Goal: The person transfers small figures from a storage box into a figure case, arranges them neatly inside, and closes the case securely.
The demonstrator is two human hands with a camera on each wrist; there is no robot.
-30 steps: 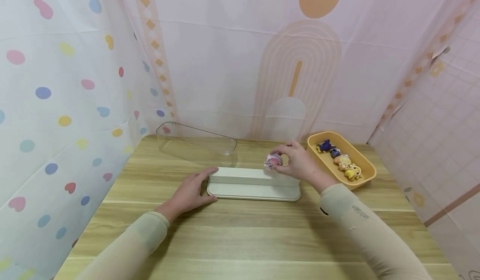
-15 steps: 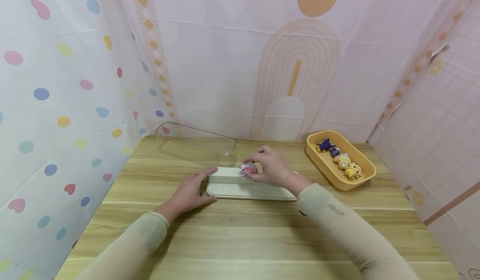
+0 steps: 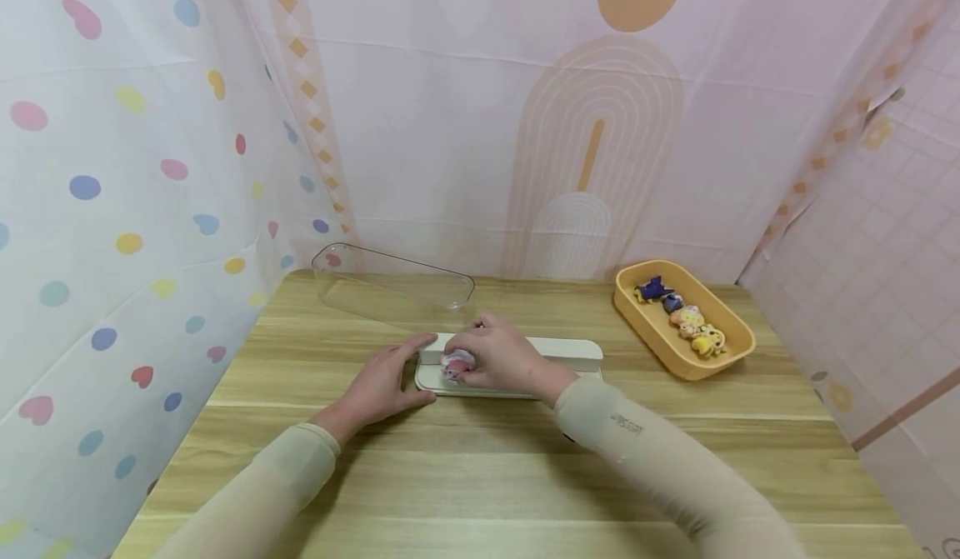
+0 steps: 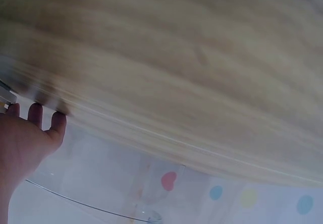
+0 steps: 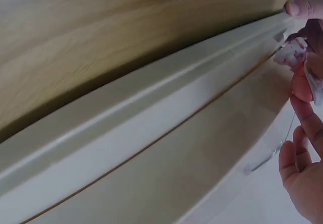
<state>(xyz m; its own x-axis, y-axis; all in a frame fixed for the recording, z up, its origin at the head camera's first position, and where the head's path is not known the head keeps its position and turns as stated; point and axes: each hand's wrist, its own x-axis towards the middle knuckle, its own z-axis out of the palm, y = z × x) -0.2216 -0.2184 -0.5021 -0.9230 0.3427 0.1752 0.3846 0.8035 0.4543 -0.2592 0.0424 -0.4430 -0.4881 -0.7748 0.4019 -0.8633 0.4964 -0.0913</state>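
A long white two-step display stand (image 3: pixel 558 349) lies across the middle of the wooden table. My left hand (image 3: pixel 378 380) holds its left end, thumb at the front corner and index finger at the back corner. My right hand (image 3: pixel 498 359) pinches a small pink-and-white toy figurine (image 3: pixel 457 365) between thumb and fingers over the stand's lower front step, near the left end. In the right wrist view, the figurine (image 5: pixel 298 67) shows beside the left thumb, partly hidden by fingers. The left wrist view has the left hand (image 4: pixel 28 138) at the frame's edge.
A clear plastic cover (image 3: pixel 390 292) with a dark rim stands behind the stand, to the left. At the back right, a yellow tray (image 3: pixel 637 317) contains several small figurines (image 3: pixel 690 321). Printed curtains (image 3: pixel 435 126) close off the table's back and sides.
My right hand has carried the figurine leftward and down, from above the stand's right part to the front step at its left end. The left hand has stayed in place.
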